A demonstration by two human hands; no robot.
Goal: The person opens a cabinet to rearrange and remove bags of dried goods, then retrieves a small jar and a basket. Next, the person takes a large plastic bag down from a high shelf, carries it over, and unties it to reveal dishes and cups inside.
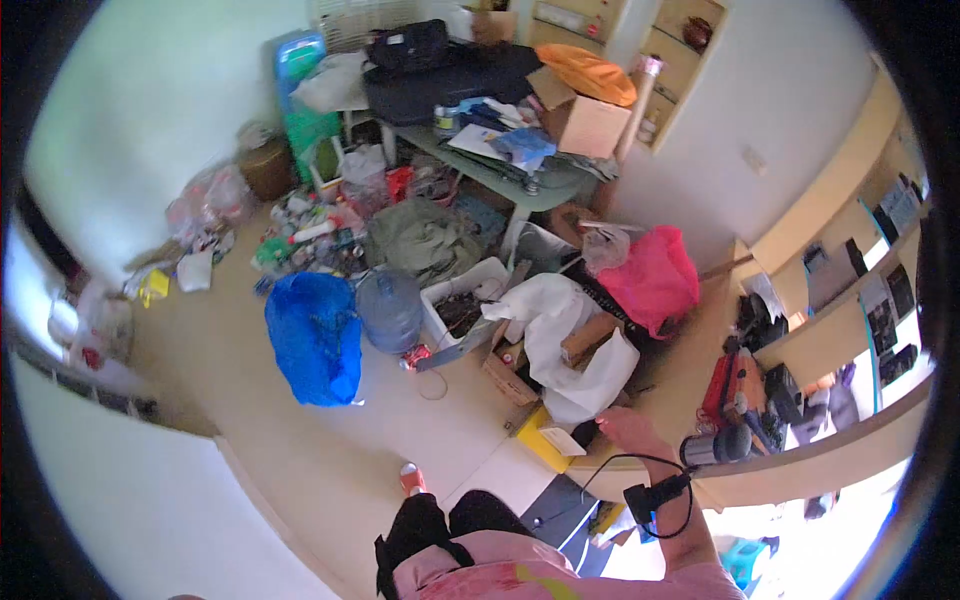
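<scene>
My right hand (628, 430) reaches out at the lower right, fingers pointing left and somewhat apart, with nothing visible in them. It is beside the lower edge of a large white bag (560, 375); whether it touches the bag I cannot tell. Inside the bag's mouth lies a brown cardboard piece (590, 338). Just left of the hand is a yellow box (542, 440) with a white flap. A black device (655, 493) with a looped cable is strapped to my right wrist. My left hand is out of sight.
A blue bag (313, 340), a clear water jug (390, 312) and a white bin (462, 300) stand on the floor. Behind are a pink bag (655, 280), piled clutter and a loaded table (560, 188). Shelves (780, 350) curve along the right.
</scene>
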